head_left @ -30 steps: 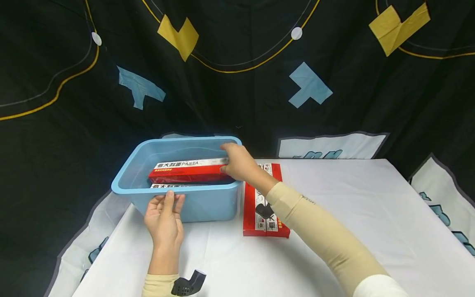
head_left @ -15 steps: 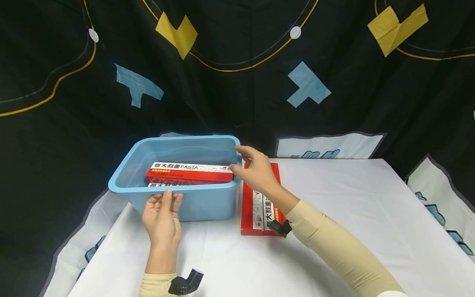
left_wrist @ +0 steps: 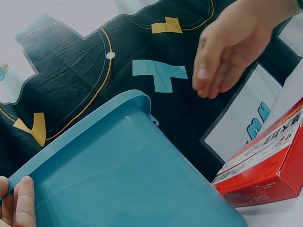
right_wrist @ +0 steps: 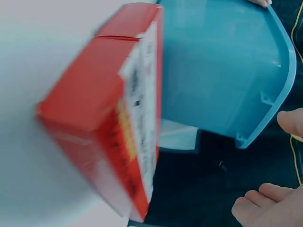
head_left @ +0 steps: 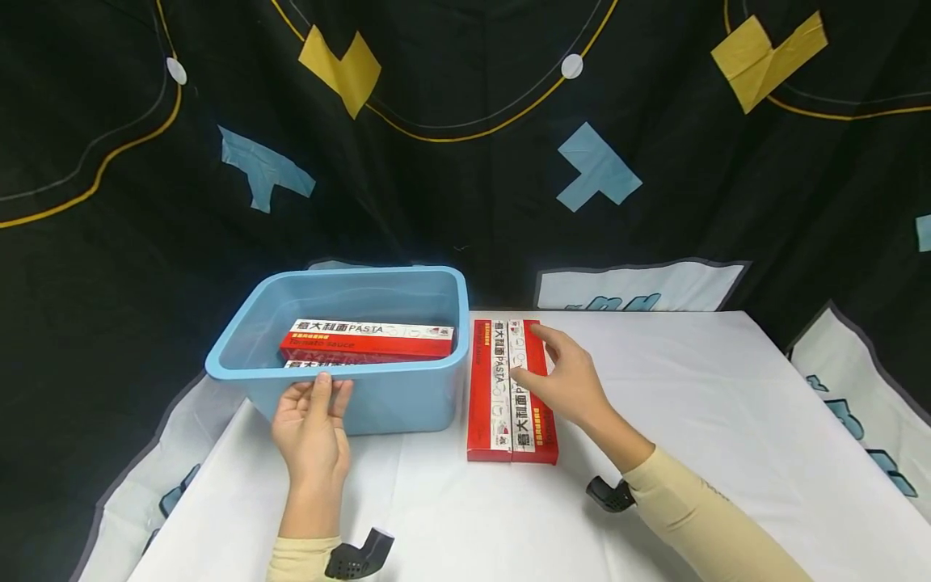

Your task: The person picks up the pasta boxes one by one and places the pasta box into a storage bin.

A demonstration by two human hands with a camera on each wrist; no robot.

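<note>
A light blue plastic bin [head_left: 378,404] stands on the left of the table, with red and white pasta boxes [head_left: 367,339] lying inside it. My left hand [head_left: 316,436] pinches the bin's front rim, thumb on top and fingers beneath. Right of the bin, two more red pasta boxes [head_left: 498,388] lie side by side on the cloth. Over the right-hand one of these hovers my right hand [head_left: 570,380], thumb and fingers spread apart and holding nothing. In the right wrist view the end of these boxes [right_wrist: 109,109] shows close up, apart from the fingers.
A white cloth [head_left: 669,404] covers the table. Behind it hangs a black curtain [head_left: 436,202] with yellow and blue patches. Dark wrist cameras [head_left: 611,493] stick out from both sleeves.
My right hand has left the box inside the bin and moved right, out past the rim, to above the boxes on the table. My left hand keeps its hold on the rim.
</note>
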